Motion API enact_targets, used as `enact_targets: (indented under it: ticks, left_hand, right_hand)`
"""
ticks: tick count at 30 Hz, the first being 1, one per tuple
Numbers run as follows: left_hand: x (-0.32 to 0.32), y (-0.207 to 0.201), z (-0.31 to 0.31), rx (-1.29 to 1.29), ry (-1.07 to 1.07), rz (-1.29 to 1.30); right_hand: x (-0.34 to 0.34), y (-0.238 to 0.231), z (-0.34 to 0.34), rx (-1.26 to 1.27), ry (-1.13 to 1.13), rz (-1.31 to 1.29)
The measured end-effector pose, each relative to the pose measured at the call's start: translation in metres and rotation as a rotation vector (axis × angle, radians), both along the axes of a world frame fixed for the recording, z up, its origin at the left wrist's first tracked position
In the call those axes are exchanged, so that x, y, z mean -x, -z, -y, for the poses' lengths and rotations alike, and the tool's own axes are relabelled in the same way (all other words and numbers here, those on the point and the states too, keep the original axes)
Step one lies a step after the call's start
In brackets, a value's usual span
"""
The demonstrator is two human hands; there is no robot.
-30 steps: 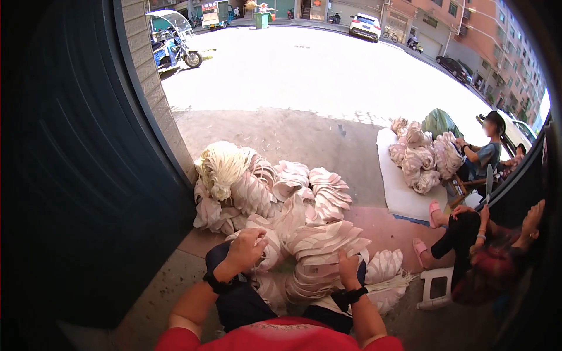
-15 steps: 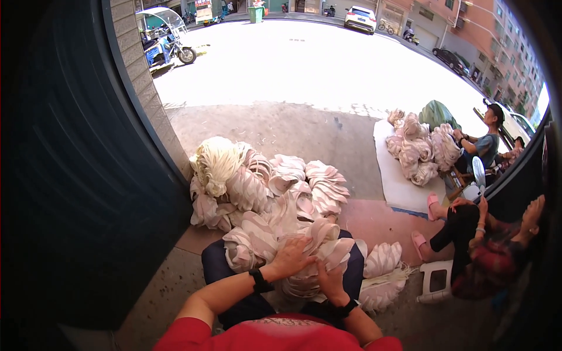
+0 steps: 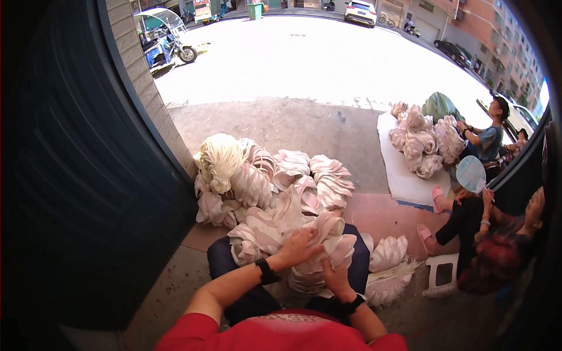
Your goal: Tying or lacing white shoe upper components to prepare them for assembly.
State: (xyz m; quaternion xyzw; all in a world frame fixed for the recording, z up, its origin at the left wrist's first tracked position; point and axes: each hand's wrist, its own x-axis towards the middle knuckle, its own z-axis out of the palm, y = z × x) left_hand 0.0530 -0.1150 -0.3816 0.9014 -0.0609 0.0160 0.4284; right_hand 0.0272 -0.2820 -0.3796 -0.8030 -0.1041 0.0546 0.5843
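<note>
A heap of pale pink, curved flat pieces (image 3: 321, 238), perhaps fabric, lies across my lap in layered bundles. My left hand (image 3: 298, 248) rests over the top of the nearest bundle, its fingers curled onto the pieces. On the near right side of that same bundle, my right hand (image 3: 338, 277) is closed against the edges of the pieces. The exact grip of the right fingertips is partly hidden. Beyond my knees, more layered bundles (image 3: 254, 184) are piled on the floor, with a skein of cream strips (image 3: 220, 159) on top at the left.
By my right leg lie another bundle (image 3: 389, 253) and a white plastic stool (image 3: 441, 275). A seated person (image 3: 497, 257) holds a round fan (image 3: 470, 173). Farther off, another person (image 3: 489, 140) sits beside more bundles (image 3: 417, 143) on a white sheet (image 3: 404, 182). A dark door (image 3: 76, 175) stands at left.
My view has shifted slightly. My left hand stays on the bundle, and my right hand has moved a little down its side. The neighbouring person's fan has turned to show its broad face.
</note>
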Motion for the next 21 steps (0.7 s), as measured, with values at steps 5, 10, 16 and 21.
enact_targets:
  ticks: [5, 10, 16, 21]
  left_hand:
    - [-0.007, -0.004, 0.003, -0.012, -0.117, 0.052]
    - [-0.071, 0.026, -0.071, -0.468, -0.359, 0.201]
    - [-0.073, -0.008, -0.073, -0.209, -0.407, 0.082]
    - [-0.050, -0.042, -0.034, 0.055, -0.324, 0.178]
  right_hand:
    - [0.007, -0.009, -0.001, -0.036, -0.021, 0.019]
    - [-0.001, -0.007, 0.005, -0.106, 0.018, -0.082]
    - [-0.006, -0.006, 0.005, -0.252, 0.155, -0.154]
    - [-0.007, 0.000, 0.011, -0.162, 0.008, -0.027]
